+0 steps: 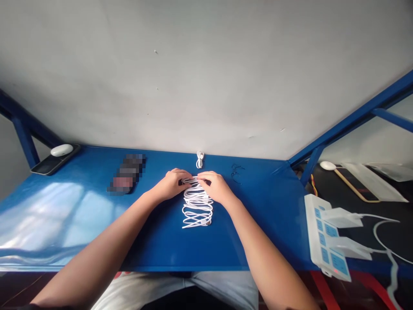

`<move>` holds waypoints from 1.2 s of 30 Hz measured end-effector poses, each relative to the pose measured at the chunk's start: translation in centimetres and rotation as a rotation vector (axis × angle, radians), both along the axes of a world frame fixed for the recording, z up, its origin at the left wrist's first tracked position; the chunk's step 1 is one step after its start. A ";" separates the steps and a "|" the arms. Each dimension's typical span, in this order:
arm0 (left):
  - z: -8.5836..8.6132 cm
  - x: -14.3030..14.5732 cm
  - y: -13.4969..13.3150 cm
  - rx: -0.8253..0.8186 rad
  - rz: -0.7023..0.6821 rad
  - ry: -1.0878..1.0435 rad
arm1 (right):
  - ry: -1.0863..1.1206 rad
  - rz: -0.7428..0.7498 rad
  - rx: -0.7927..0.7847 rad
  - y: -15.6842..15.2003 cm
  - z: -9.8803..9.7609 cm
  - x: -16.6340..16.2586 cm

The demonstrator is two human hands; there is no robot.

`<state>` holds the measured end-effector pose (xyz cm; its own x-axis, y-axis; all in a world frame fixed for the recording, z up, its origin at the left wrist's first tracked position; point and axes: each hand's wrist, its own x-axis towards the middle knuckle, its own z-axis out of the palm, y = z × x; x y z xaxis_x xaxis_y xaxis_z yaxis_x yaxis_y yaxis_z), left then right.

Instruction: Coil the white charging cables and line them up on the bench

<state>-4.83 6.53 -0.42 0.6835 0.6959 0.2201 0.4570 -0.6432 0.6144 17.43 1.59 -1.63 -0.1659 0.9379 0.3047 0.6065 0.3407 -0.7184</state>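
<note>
Several white charging cables, folded in loops, lie in a column at the middle of the blue tabletop. At the far end of that column my left hand closes its fingers on the left side of a cable loop. My right hand has its fingers closed on the right side of the same loop. The fingertips hide part of the cable between them. Just beyond my hands lies a white cable bundle, coiled and tied at its middle. Thin black twist ties are scattered to the right of it.
A pixelated dark object lies on the left. Farther left, a white oval item rests on a black phone-like slab. At right stands a white power strip with plugged chargers. Blue frame bars and a wall border the table.
</note>
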 end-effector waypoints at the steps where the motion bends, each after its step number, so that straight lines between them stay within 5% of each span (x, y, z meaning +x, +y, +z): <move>1: 0.0 -0.2 0.1 -0.002 -0.009 -0.002 | 0.002 0.003 -0.007 -0.1 0.0 -0.1; 11: 0.6 -0.3 0.1 -0.090 -0.055 -0.054 | 0.079 -0.107 -0.119 0.3 0.1 0.0; 16: 0.6 0.8 1.1 -0.197 0.109 -0.157 | 0.002 -0.309 -0.089 1.9 0.1 -0.6; 20: -0.1 2.5 2.3 -0.196 0.286 -0.156 | -0.117 -0.275 -0.053 2.9 0.1 -0.8; 26: -0.7 3.5 1.9 -0.198 0.306 -0.166 | -0.117 -0.286 -0.056 2.9 -0.3 -1.1; 36: 1.7 2.1 -0.8 -0.303 0.296 -0.175 | -0.104 -0.298 -0.009 3.0 -0.1 -1.0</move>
<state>-2.75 5.69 1.25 0.4163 0.9065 0.0710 0.4665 -0.2799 0.8391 16.39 4.59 -1.77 0.0865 0.9525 0.2921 0.7493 0.1310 -0.6491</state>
